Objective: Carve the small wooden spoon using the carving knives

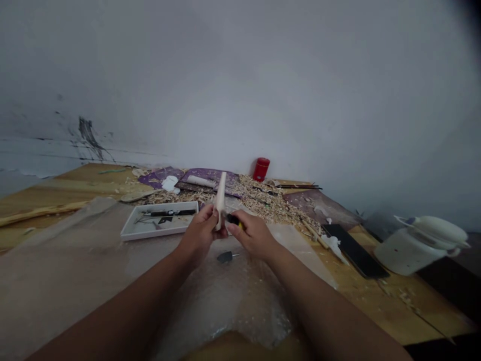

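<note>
My left hand [203, 228] is closed around the lower end of a pale wooden stick [220, 193], which stands nearly upright and is wider at the bottom. My right hand [251, 231] grips a tool with a black and yellow handle [235, 219] close against the stick. The tool's working end is hidden or too small to make out. Below both hands, a dark grey pointed piece with a thin shank [225, 257] lies on a translucent plastic sheet [93, 271]. Just left of my left hand sits a white tray [130, 233] with a black pen-like tool [171, 213] in it.
Wood shavings [270, 203] cover the back of the wooden table [417, 301], around purple sheets [210, 175]. A red can [261, 169] stands by the wall. At the right are a flat black slab [355, 250] and a white lidded pot [404, 250]. A long stick [45, 213] lies left.
</note>
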Tool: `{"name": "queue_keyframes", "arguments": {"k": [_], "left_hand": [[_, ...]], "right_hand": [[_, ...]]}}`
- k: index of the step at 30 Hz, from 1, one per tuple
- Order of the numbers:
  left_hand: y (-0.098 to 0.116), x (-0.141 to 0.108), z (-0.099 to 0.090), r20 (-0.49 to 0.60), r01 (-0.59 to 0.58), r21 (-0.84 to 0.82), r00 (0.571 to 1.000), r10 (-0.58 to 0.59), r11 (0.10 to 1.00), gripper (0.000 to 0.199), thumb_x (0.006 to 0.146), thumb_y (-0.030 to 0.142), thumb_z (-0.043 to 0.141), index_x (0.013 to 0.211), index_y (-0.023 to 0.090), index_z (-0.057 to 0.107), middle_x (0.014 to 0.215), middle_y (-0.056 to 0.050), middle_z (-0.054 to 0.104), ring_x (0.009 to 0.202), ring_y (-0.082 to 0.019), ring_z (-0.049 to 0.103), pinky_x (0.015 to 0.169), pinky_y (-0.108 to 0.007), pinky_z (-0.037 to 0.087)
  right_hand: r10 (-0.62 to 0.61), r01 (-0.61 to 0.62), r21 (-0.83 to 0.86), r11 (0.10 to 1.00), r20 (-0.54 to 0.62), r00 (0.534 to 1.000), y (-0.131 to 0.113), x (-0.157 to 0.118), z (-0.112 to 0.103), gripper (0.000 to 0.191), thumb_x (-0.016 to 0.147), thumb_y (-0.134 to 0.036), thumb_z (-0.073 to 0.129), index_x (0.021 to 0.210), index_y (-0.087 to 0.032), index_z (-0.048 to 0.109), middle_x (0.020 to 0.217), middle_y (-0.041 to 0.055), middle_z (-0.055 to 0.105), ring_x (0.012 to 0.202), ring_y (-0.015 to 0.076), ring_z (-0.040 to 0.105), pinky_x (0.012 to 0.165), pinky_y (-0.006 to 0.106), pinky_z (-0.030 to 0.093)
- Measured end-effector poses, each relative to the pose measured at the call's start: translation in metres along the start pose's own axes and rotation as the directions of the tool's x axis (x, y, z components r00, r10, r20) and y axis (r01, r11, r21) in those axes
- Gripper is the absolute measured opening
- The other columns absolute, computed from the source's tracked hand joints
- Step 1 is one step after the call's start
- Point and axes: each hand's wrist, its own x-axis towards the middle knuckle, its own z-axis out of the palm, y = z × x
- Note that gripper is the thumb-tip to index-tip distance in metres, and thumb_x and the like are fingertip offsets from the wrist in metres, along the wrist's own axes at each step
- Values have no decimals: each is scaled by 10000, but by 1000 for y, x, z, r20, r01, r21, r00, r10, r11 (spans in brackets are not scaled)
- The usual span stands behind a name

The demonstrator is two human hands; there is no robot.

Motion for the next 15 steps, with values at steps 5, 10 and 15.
{"name": "queue_keyframes", "arguments": {"k": [5, 10, 15], "left_hand": [[2, -6, 6, 100, 99, -2, 990, -99, 995, 166, 760, 324, 462, 702, 172, 432, 479, 57, 429, 354, -60, 379, 390, -205, 353], [3, -10, 9, 165, 164, -16, 973, -159, 986, 190, 781, 349, 428, 704, 175, 424, 443, 72, 376, 311, -36, 276, 346, -184, 300], [6, -12, 9, 216, 198, -22, 958, -189, 980, 160, 786, 324, 427, 733, 174, 444, 439, 81, 346, 313, -20, 211, 347, -171, 289]], "right_hand": [[-78, 80, -257, 963, 18, 997, 3, -1, -8, 389, 851, -479, 272, 839, -172, 512, 732, 29, 548, 688, 134, 489, 603, 226, 290], [-47, 66, -363, 929, 61, 997, 6, 1, -11, 413, 859, -488, 236, 799, -174, 498, 707, 22, 553, 651, 125, 492, 566, 221, 259], [-38, 56, -395, 917, 52, 998, 7, 1, -16, 431, 858, -500, 220, 769, -178, 493, 678, 9, 556, 607, 115, 488, 530, 220, 230]]}}
